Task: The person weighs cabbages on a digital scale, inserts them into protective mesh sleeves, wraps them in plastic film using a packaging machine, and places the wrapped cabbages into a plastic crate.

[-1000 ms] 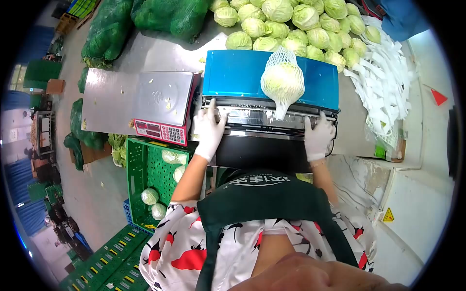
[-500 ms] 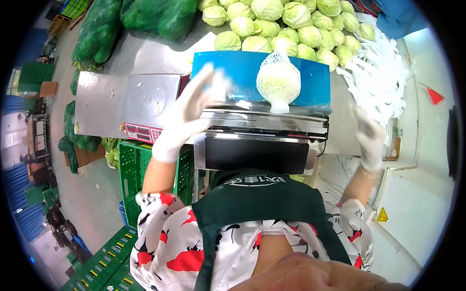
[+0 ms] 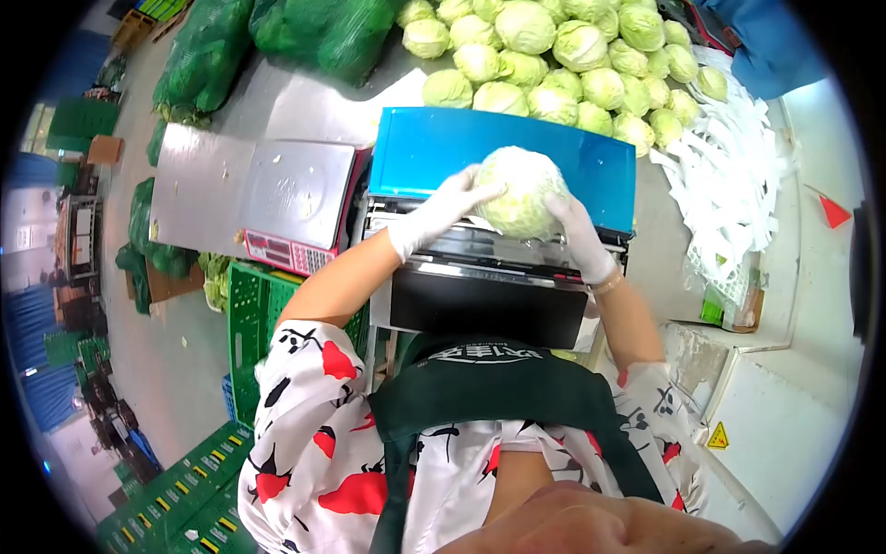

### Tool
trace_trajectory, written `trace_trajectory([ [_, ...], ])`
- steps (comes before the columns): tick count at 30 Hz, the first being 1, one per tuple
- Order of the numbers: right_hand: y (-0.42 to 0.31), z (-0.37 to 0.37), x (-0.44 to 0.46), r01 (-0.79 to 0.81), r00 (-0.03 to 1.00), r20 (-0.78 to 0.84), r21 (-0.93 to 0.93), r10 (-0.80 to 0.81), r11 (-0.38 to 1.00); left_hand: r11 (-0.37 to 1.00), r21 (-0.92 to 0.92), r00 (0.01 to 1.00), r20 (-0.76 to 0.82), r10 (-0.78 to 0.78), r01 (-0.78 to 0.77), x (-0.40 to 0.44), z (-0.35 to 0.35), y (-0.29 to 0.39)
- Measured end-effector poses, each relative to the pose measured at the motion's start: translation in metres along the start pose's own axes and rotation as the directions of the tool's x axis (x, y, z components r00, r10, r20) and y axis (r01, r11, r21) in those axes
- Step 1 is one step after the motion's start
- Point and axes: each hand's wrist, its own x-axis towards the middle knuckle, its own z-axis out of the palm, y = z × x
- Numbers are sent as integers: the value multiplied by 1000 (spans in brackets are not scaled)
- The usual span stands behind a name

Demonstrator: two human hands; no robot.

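A round pale green cabbage (image 3: 521,192) is held between my two gloved hands, above the front edge of a blue-topped machine (image 3: 420,138). My left hand (image 3: 452,205) grips its left side, thumb and fingers pressed against it. On the opposite side, my right hand (image 3: 580,233) holds the lower right of the cabbage. Whether a white foam net still wraps it I cannot tell clearly. Below the hands are the machine's metal rollers and its dark front plate (image 3: 480,307).
Many loose cabbages (image 3: 526,69) are heaped behind the machine. White foam nets (image 3: 715,166) lie in a pile at right. To the left stand a weighing scale (image 3: 300,194) and green mesh sacks (image 3: 318,37). A green crate (image 3: 245,342) sits below the table.
Both hands have come inward from either side and closed on the cabbage. It was lying on the blue top in a white foam net and now sits nearer the front, between the hands.
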Motion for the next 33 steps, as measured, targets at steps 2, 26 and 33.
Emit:
trace_trajectory([
  [2, -7, 16, -42, -69, 997, -40, -75, 66, 995, 993, -28, 992, 61, -109, 111, -53, 14, 14],
  [26, 120, 10, -188, -113, 983, -181, -576, 9, 810, 492, 860, 885, -120, 449, -133, -232, 25, -119],
  [33, 125, -1, -200, -300, 904, -401, -349, 148, 888, 984, -148, 924, -354, -144, 97, -233, 18, -127],
])
